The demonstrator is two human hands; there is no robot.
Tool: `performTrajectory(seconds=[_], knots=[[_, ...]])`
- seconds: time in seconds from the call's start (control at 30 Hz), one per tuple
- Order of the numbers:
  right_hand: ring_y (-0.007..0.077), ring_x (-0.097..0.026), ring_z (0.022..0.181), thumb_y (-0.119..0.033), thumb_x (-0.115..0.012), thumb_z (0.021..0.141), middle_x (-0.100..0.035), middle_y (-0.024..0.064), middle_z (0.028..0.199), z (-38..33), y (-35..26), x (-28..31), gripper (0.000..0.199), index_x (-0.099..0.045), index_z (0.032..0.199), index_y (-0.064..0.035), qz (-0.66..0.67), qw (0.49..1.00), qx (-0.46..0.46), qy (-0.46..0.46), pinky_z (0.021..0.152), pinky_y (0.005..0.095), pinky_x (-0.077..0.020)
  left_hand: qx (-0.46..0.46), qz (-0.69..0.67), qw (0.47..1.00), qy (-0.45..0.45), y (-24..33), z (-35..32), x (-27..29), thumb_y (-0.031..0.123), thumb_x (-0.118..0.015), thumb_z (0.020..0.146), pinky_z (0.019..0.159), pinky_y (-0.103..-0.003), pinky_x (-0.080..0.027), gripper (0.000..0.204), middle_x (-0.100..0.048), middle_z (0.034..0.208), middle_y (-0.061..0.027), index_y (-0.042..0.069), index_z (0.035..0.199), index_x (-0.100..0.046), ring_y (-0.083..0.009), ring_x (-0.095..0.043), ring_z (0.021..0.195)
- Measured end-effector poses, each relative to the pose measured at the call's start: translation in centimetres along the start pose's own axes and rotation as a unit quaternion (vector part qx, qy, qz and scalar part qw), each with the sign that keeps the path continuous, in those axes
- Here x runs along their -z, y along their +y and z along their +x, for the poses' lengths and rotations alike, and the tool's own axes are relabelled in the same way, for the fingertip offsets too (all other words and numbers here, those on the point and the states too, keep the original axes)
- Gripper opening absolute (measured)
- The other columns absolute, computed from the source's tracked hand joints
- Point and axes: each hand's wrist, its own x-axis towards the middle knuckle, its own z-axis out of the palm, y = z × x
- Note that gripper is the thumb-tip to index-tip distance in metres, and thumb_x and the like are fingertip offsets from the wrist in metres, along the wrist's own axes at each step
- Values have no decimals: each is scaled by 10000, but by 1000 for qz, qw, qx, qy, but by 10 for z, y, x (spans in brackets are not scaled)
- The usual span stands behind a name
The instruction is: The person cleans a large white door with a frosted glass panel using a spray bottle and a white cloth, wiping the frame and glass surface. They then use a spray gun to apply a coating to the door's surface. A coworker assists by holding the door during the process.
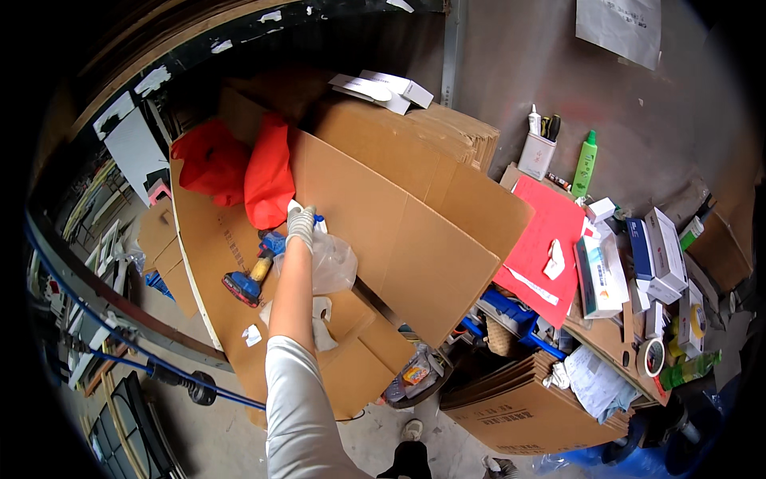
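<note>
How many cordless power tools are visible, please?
1: the blue-and-yellow tool, lying on the cardboard, below-left of the gloved hand. More may be hidden.

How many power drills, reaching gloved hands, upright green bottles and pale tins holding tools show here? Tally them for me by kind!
Power drill: 1
Reaching gloved hand: 1
Upright green bottle: 1
Pale tin holding tools: 1
Total: 4

Cardboard-covered tabletop (pixel 209 263), cluttered
There's a cordless drill (pixel 259 271) here, red fabric (pixel 270 172) beyond it, translucent plastic (pixel 333 265) right, white scrap (pixel 252 335) on its near side.
</note>
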Motion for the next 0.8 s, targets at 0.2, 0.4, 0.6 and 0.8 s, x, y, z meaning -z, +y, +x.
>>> performTrajectory(seconds=[0.2, 0.4, 0.6, 0.8], knots=[[166, -572, 608, -120, -632, 834, -599, 92, 776, 19, 25, -8, 218, -625, 1045, -66, -110, 991, 71, 40, 556, 325, -490, 22, -142, 988, -59, -50, 36, -55, 254, -624, 764, 898, -335, -434, 523, -572, 1177, -172, 16, 1222, -535, -276, -550, 1056], [162, -516, 514, -253, -673, 846, -555, 66, 633, 24, 0, -23, 253, -638, 984, -43, -121, 988, 78, 62, 461, 322, -414, 72, -224, 971, -35, 17, -17, -61, 212, -660, 777, 653, -309, -467, 283, -613, 851, -59, 18, 979, -618, -179, -560, 711], [104, -461, 434, -265, -685, 845, -511, 21, 539, 47, -12, -27, 245, -635, 938, -44, -41, 999, 21, 11, 401, 271, -363, -178, -461, 867, -69, 134, -93, -13, 113, -736, 769, 599, -250, -450, 522, -576, 830, -27, -11, 1199, -466, -89, -524, 670], [116, -493, 431, -185, -628, 875, -538, 37, 566, 67, -52, -12, 176, -616, 1008, -69, -104, 982, 151, -43, 400, 282, -393, -329, -454, 823, -89, 194, -234, 56, 16, -777, 657, 763, -267, -496, 858, -514, 1163, -82, 95, 1383, -328, -122, -542, 869]])
